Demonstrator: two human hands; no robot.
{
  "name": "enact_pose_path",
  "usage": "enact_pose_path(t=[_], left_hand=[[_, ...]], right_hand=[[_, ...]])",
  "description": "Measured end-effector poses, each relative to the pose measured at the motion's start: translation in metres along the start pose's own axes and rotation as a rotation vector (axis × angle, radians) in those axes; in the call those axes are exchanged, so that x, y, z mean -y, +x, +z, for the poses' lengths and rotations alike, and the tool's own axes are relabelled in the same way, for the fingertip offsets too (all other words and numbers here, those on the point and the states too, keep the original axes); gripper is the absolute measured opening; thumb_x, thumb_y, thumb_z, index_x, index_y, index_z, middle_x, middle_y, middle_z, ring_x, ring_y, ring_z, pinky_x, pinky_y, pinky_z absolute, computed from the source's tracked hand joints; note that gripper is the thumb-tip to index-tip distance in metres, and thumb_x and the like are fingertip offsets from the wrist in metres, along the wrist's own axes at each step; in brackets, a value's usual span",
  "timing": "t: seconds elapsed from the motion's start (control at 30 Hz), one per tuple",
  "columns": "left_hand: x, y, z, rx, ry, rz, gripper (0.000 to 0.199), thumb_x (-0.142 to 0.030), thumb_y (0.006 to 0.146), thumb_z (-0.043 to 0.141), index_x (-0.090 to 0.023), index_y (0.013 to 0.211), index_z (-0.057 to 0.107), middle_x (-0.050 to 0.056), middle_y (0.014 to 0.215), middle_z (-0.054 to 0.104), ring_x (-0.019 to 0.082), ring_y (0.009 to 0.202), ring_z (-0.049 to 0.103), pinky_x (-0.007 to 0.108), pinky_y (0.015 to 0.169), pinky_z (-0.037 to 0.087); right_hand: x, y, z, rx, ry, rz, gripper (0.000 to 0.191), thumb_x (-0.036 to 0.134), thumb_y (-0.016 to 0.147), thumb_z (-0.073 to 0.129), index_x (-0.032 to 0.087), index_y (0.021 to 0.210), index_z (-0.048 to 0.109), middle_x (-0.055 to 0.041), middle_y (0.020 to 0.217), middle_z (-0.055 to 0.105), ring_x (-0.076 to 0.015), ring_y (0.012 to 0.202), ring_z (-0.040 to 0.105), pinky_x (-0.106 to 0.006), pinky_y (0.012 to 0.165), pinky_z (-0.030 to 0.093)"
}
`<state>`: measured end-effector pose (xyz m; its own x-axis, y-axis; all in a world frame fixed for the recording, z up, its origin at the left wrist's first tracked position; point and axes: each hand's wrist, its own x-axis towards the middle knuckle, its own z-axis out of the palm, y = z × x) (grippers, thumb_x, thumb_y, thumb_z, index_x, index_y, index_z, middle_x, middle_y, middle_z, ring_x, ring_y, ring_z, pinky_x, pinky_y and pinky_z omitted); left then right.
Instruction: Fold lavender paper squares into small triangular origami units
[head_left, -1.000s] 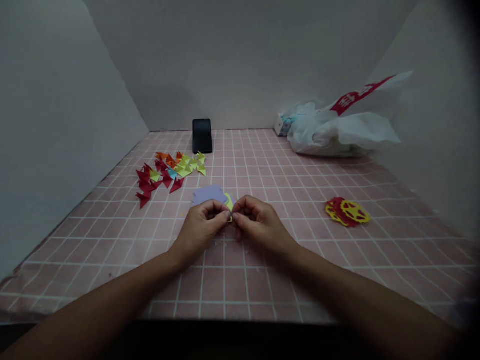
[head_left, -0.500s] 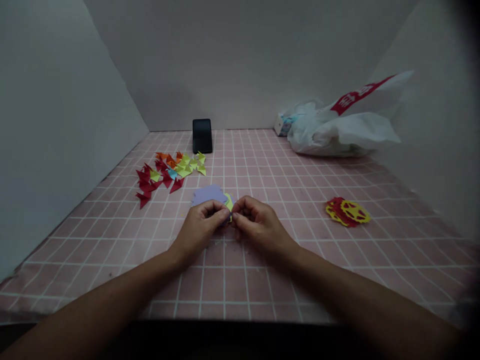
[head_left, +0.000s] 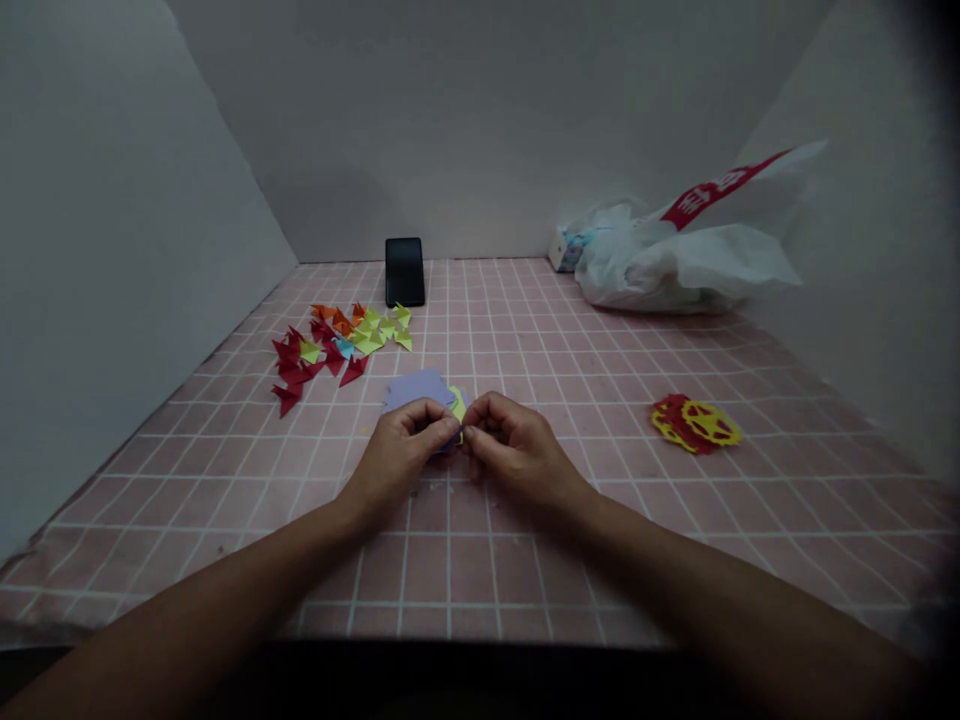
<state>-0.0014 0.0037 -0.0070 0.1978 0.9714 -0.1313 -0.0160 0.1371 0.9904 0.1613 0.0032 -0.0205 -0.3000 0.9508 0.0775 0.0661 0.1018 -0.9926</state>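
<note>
Broadly, a table [head_left: 465,560] in a pink checked cover bears everything. Largest on it is a white plastic bag [head_left: 660,270] with a red printed band, lying toward the far right corner. Next comes a spread of folded paper shapes [head_left: 334,355], red, orange, yellow and one blue, set toward the left edge. Then the left hand [head_left: 401,445] and right hand [head_left: 521,450], meeting midway between the table's side edges, nearer the front edge than the shapes are. A dark phone [head_left: 405,272] stands propped near the far edge; a pile of red and yellow cut-outs [head_left: 688,425] lies toward the right edge. Lilac paper [head_left: 418,388] sits just beyond the left hand, with a yellow-green slip [head_left: 457,403] beside it. Smallest is a dark piece [head_left: 450,443], pinched between both hands' fingertips, thumbs closed narrowly against forefingers; its shape is mostly hidden. Compared with a half second ago, slightly more of it seems to show beneath the left thumb, while the wrists and everything lying about have hardly shifted. That suggests fine fingertip work on this one piece, the paper beyond being left alone for now.
</note>
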Motion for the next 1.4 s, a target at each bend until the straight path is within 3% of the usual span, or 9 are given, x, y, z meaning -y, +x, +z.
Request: enact_pose_path(t=[0.43,1.4], left_hand=[[-0.0024,-0.0012,0.0022,0.036,-0.115,-0.090,0.020,-0.033,0.077,0.070,-0.017,0.076,0.061,-0.001,0.071,0.058,0.012,0.065,0.054,0.025,0.062,0.044],[-0.0037,-0.0019,0.0033,0.012,-0.123,-0.118,0.018,-0.032,0.074,0.070,-0.018,0.074,0.059,-0.001,0.070,0.058,0.012,0.065,0.054,0.026,0.063,0.045]], right_hand=[[0.0041,-0.0012,-0.0005,-0.008,-0.117,-0.066,0.005,0.017,0.086,0.053,0.020,0.083,0.055,0.0034,0.067,0.058,-0.0115,0.058,0.054,-0.025,0.056,0.042],[0.0025,-0.0016,-0.0008,-0.012,-0.193,-0.112,0.005,0.018,0.087,0.052,0.022,0.084,0.054,0.0018,0.069,0.058,-0.0142,0.065,0.056,-0.026,0.059,0.042]])
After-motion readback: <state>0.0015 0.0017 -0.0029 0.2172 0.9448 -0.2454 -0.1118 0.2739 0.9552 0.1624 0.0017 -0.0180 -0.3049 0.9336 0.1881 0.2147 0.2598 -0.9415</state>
